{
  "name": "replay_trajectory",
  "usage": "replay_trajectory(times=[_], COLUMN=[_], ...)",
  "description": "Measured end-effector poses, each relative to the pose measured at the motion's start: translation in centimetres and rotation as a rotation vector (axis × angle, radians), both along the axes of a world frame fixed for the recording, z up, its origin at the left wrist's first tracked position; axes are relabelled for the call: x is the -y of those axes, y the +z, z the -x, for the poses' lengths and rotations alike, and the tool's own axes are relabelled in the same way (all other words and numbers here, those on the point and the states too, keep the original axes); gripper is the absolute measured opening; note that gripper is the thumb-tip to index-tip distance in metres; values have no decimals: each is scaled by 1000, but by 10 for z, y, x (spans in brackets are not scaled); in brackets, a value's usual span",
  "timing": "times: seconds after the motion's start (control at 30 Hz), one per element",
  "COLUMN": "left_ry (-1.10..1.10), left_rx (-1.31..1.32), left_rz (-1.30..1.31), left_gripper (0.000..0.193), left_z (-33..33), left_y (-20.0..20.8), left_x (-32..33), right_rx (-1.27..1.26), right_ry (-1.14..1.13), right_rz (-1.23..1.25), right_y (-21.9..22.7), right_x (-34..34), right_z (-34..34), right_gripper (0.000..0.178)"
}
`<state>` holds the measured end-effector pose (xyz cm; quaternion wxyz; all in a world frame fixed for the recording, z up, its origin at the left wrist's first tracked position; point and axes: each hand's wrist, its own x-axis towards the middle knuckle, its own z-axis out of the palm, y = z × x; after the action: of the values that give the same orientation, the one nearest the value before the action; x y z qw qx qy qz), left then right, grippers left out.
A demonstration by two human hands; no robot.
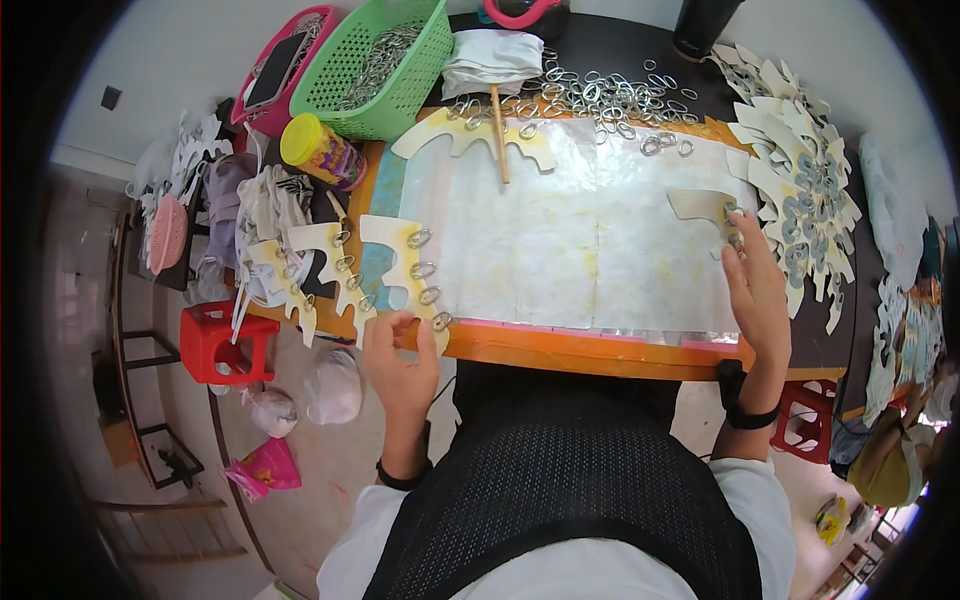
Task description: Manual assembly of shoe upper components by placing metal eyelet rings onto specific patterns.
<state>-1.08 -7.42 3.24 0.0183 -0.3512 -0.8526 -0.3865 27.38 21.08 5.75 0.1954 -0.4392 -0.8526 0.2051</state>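
Note:
My left hand (402, 362) is at the table's near left edge, its thumb and bent fingers apart. Its fingertips lie at the lower end of a cream scalloped piece (385, 235) with metal rings along its edge. Two similar ringed pieces, one in the middle (322, 240) and one farther left (268, 255), lie beside it. On the right, my right hand (757, 285) has thumb and fingers around the edge of another cream scalloped piece (692, 205), over the white sheet (540, 250). Its fingers partly hide the rings there.
A pile of ringed pieces (795, 200) lies at right. Loose metal rings (620, 98) spread at the back, near a folded white cloth (492, 60) and a wooden stick (500, 140). A green basket (415, 85) and yellow-lidded tub (325, 150) stand back left. Red stool (225, 345) below.

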Motion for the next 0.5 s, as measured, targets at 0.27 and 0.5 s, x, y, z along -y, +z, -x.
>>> replay_trajectory(times=[0.27, 0.5], left_ry=[72, 42], left_rx=[72, 8], left_rz=[142, 77], left_gripper=[27, 27], left_z=[-6, -11], left_y=[-17, -12], left_x=[26, 16], right_rx=[259, -33], right_ry=[38, 367], right_rz=[-78, -221], right_y=[-6, 15], right_x=[-30, -6], right_z=[-2, 68], right_gripper=[50, 39])
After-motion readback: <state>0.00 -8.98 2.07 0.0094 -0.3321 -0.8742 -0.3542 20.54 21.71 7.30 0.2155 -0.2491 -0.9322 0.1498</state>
